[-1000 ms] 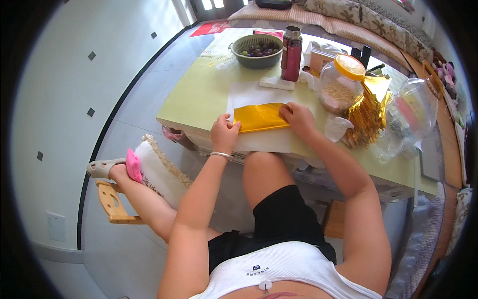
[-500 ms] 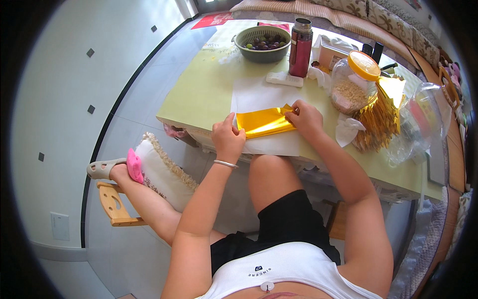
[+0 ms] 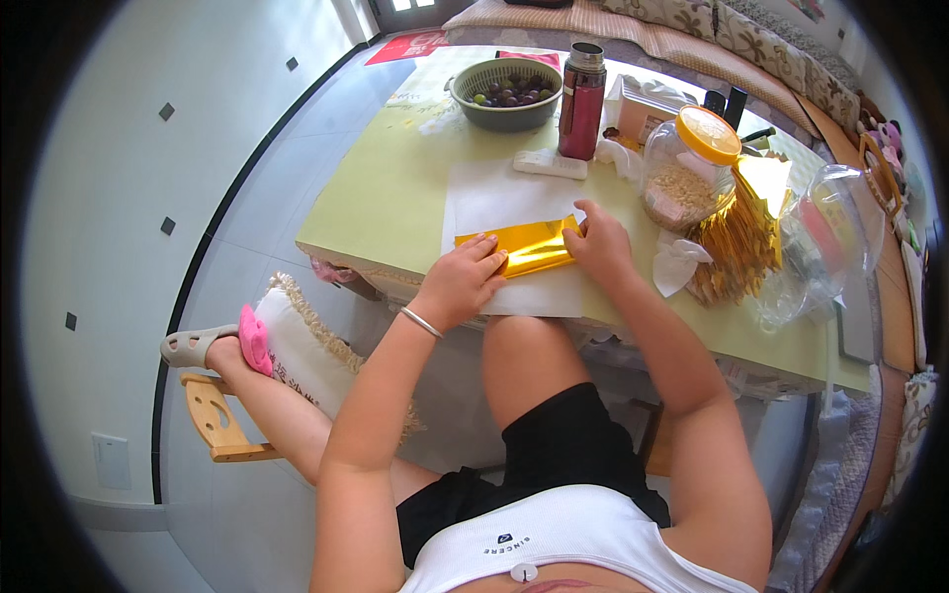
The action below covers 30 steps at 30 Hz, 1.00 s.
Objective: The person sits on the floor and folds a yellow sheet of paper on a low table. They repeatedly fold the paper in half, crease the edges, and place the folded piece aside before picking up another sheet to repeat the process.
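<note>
A strip of shiny gold foil paper [image 3: 537, 247], folded lengthwise, lies on a white sheet of paper [image 3: 474, 198] at the near edge of the table. My left hand [image 3: 460, 280] rests over its left end, fingers stretched flat and pressing down. At the right end, my right hand [image 3: 600, 240] is closed with curled fingers, the thumb on the foil's edge and the index finger raised a little. The foil's left end is partly hidden under my left fingers. To the right, a fanned stack of folded gold foil pieces [image 3: 736, 247] sits beside a jar.
A grey colander [image 3: 504, 119] of grapes, a red thermos [image 3: 581, 104], a white tube-like item [image 3: 550, 165] and a yellow-lidded jar [image 3: 682, 178] stand or lie beyond the foil. Crumpled tissue [image 3: 680, 265] and a clear plastic bag [image 3: 820, 237] are on the right. The table [image 3: 366, 212] is pale green.
My left hand has gone from pinching the foil's left end to lying flat on it. The foil, held slightly raised before, now lies flatter on the paper. The whole view has shifted slightly.
</note>
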{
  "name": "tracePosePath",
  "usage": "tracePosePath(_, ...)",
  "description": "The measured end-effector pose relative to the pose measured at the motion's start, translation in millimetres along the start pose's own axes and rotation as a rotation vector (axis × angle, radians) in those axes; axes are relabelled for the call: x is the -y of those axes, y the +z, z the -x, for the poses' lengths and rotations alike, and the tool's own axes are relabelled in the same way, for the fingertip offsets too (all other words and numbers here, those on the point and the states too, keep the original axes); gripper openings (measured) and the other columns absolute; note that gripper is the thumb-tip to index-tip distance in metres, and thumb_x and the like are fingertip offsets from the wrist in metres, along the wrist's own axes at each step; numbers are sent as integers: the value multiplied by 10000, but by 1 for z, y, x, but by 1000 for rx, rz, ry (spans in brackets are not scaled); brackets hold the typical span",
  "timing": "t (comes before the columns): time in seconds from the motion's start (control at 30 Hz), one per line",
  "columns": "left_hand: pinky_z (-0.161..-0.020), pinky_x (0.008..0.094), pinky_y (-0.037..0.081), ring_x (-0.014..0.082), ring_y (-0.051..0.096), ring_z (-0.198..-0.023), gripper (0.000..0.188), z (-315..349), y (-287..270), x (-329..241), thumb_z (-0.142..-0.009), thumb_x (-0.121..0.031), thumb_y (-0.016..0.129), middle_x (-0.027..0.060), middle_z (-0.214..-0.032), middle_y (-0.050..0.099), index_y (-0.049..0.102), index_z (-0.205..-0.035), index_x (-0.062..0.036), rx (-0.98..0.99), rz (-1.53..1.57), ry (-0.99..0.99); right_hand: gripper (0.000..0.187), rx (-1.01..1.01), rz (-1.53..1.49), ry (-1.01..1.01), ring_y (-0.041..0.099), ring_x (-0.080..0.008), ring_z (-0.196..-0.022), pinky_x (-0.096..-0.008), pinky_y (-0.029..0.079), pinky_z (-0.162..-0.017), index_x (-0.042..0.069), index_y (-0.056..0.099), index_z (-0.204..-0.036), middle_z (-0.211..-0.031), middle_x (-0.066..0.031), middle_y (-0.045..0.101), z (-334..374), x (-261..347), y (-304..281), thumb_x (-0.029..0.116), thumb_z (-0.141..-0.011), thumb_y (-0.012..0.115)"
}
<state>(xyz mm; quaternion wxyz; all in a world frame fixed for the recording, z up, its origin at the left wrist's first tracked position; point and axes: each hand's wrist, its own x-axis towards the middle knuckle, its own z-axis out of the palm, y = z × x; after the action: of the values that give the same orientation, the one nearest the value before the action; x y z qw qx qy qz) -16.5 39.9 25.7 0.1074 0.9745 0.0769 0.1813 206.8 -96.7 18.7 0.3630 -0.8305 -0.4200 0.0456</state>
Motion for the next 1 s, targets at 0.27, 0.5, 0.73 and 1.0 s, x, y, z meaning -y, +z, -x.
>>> tracePosePath(0.27,-1118,461,368,421,457,-1333,723,2,14,-13,-899,-598,553,269,-1421,489,554,-1334,-21,-14,-124,46,533,-6,24,-41,685,-327,-823,-438,538,-754,45,563,-1301,-859,-140,699,4,4,2,145,-802,723)
tracePosePath(0.5,-1142,523,302,429,396,-1381,779,2,15,-19,-926,-660,447,211,-1499,431,458,-1462,-94,63,-208,48,523,-9,16,-36,684,-324,-816,-435,536,-748,47,570,-1296,-847,-139,697,4,3,1,133,-800,715)
tracePosePath(0.73,-1143,540,286,435,360,-1401,788,4,16,-18,-925,-672,428,205,-1527,393,442,-1475,-107,79,-202,40,493,-19,-10,-59,681,-330,-808,-437,534,-752,37,588,-1270,-840,-149,693,4,0,4,122,-798,704)
tracePosePath(1.0,-1137,603,239,495,335,-1388,738,5,20,-24,-911,-689,427,257,-1526,360,438,-1493,-236,70,-252,61,447,-79,200,-266,595,-345,-1113,-443,471,-945,9,613,-1230,-1151,-174,650,8,4,-4,161,-819,704)
